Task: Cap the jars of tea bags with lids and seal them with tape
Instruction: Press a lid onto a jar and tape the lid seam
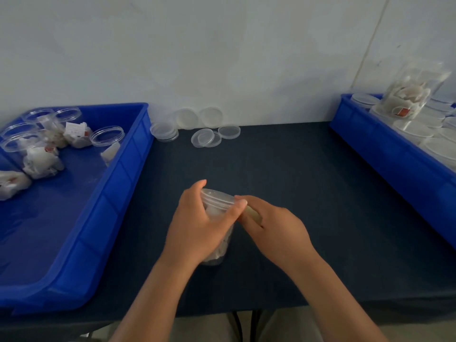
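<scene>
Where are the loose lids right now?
Head view: the loose lids lie at the far edge of the table, just right of the left blue bin.

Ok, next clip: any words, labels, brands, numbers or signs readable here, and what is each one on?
No text is readable in this frame.
White paper tag among tea bags in the left blue bin: faint print, too blurred to read.
Red tag inside the tilted jar in the right bin: too small to read.
Jar at centre and loose lids: no markings visible.
</scene>
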Action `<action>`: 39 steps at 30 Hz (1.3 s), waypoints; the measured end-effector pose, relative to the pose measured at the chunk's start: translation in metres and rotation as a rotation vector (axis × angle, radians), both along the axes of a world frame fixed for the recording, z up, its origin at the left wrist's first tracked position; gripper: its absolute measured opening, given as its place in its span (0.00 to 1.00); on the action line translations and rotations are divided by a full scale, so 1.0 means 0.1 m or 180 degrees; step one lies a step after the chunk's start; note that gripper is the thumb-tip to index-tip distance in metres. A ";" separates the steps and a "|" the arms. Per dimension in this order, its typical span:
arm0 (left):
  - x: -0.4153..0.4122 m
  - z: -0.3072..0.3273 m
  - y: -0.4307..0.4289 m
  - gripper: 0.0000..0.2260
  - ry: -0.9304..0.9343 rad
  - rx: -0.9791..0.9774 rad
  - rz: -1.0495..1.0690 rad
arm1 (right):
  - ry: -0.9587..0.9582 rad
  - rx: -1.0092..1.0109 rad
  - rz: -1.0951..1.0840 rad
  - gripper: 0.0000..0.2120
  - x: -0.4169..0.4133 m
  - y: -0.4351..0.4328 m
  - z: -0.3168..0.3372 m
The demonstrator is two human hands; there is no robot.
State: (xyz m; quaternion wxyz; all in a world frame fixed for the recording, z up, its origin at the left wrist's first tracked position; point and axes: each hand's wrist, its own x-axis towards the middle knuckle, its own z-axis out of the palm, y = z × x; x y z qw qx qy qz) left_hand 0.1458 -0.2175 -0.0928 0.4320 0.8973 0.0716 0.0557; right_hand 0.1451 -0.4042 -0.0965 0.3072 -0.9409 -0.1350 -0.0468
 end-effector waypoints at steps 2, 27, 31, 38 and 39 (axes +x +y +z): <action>-0.06 -0.02 -0.09 0.43 -0.0363 0.0115 0.0114 | -0.0126 -0.0103 -0.0027 0.21 -0.03 0.02 0.02; 0.25 -0.01 0.24 0.20 -0.0009 -0.0738 -0.0488 | 0.0800 -0.0045 0.0465 0.24 0.17 -0.37 0.08; 0.27 -0.02 0.32 0.22 0.0095 -0.1005 -0.0694 | 0.0779 0.0090 0.0594 0.22 0.23 -0.28 0.08; 0.20 -0.09 0.43 0.23 -0.0067 -0.1606 -0.1060 | 0.0889 0.0306 0.0463 0.24 0.23 -0.09 0.01; 0.19 -0.10 0.43 0.21 -0.0098 -0.1602 -0.1054 | 0.0949 0.0365 0.0399 0.23 0.22 -0.09 0.01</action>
